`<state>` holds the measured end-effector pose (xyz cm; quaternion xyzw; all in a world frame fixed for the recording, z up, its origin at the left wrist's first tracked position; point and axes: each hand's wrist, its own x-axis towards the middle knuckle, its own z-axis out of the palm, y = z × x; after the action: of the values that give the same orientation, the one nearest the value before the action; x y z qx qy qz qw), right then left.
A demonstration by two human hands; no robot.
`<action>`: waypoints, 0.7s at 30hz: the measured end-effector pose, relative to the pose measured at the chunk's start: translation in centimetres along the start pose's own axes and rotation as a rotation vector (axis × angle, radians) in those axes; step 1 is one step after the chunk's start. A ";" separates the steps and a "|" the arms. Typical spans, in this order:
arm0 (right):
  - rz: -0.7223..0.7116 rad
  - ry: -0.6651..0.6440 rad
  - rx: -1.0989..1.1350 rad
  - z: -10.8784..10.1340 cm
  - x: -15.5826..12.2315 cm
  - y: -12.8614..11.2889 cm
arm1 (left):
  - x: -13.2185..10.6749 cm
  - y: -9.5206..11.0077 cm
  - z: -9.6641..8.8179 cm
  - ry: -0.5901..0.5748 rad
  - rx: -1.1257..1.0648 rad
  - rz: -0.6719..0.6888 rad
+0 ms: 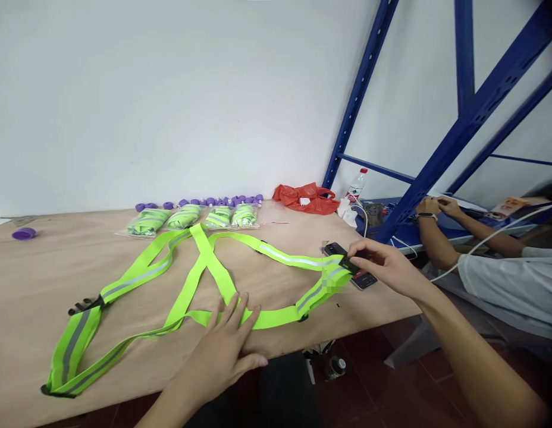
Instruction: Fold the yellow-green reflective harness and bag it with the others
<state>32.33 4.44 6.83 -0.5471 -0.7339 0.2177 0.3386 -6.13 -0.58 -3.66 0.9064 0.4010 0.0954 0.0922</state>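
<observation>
A neon-yellow reflective vest (pixel 207 257) made of elastic straps lies spread over the table. My left hand (pixel 226 339) rests on its lower strap near the table's front edge, fingers spread flat. At the right end of the vest, my right hand (pixel 383 264) pinches a black plastic buckle (pixel 348 264). Another black buckle (pixel 85 305) sits at the vest's left side. Beneath the right buckle and hand, a dark phone (pixel 364 281) is partly covered.
Behind the vest are several bagged vests (pixel 149 221) and a row of purple items (pixel 200 203). A red plastic bag (pixel 303 198) and a water bottle (pixel 356 185) stand near the blue metal frame (pixel 445 160). At right, a co-worker's hands (pixel 436 206) are over another table.
</observation>
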 end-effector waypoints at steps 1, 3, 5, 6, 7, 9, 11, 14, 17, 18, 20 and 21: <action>-0.079 -0.009 -0.120 0.2 0.1 -0.6 | 0.4 0.8 0.0 0.029 -0.018 -0.009; -0.244 -0.042 -0.384 0.9 0.4 -2.1 | 1.4 2.7 0.2 0.072 -0.063 0.005; -0.376 -0.111 -0.643 2.1 0.6 -3.8 | 2.6 4.7 0.8 0.068 -0.097 0.052; -0.419 -0.154 -0.764 3.0 0.6 -4.7 | 3.2 5.5 1.2 0.050 -0.112 0.065; -0.456 -0.202 -0.870 4.2 0.6 -5.5 | 3.8 6.2 1.7 0.030 -0.125 0.074; -0.519 -0.257 -0.986 7.1 0.5 -7.1 | 4.7 7.3 2.6 0.004 -0.150 0.074; -0.585 -0.317 -0.964 10.2 0.1 -8.2 | 4.8 8.0 3.0 -0.006 -0.166 0.040; -0.660 -0.374 -0.731 12.8 -1.1 -8.1 | 3.4 8.5 2.3 -0.026 -0.178 -0.039; -0.509 -0.176 -0.411 11.9 -3.1 -5.5 | 1.2 8.3 0.5 -0.082 -0.243 -0.030; -0.419 -0.071 -0.334 11.1 -3.8 -4.3 | 0.8 8.0 -0.2 -0.091 -0.282 -0.046; -0.249 0.063 -0.241 9.7 -5.3 -1.7 | 0.7 7.2 -1.2 -0.041 -0.338 -0.145; -0.159 0.059 -0.209 9.2 -5.9 -0.5 | 1.1 6.7 -1.5 0.011 -0.344 -0.196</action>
<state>26.25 -0.88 -0.62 -0.5258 -0.7833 0.0965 0.3172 -0.97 -4.04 -0.46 0.8335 0.4654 0.1580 0.2524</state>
